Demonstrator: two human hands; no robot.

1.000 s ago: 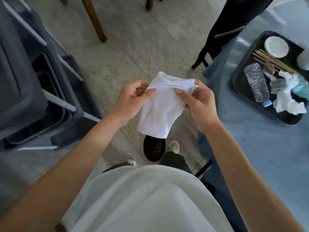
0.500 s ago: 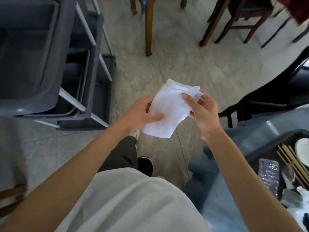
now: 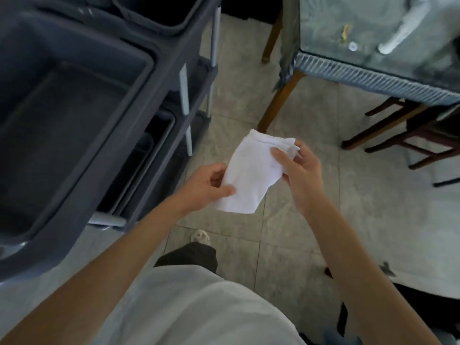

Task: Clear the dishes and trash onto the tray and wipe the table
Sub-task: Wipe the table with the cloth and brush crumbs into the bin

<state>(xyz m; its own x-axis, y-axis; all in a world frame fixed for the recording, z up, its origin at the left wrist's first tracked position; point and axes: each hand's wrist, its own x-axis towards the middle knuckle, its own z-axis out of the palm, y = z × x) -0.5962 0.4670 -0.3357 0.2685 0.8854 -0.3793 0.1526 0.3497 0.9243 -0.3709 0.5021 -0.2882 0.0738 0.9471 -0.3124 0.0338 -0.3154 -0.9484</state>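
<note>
A folded white cloth (image 3: pixel 251 171) hangs in front of me over the tiled floor. My left hand (image 3: pixel 209 185) pinches its lower left edge between thumb and fingers. My right hand (image 3: pixel 297 168) pinches its upper right corner. A glass-topped table (image 3: pixel 373 23) with a blue fringed cover stands at the top right, with small scraps and a white strip on it. The tray with the dishes is out of view.
A dark grey cart (image 3: pixel 139 135) with deep bins (image 3: pixel 62 125) fills the left side. Wooden table legs (image 3: pixel 281 100) and dark chair legs (image 3: pixel 398 135) stand on the floor at the right. My shoe (image 3: pixel 200 236) shows below the cloth.
My view has swung left and away from the tray table; the tray has left the frame and another table has come in at top right. Both hands keep holding the cloth.
</note>
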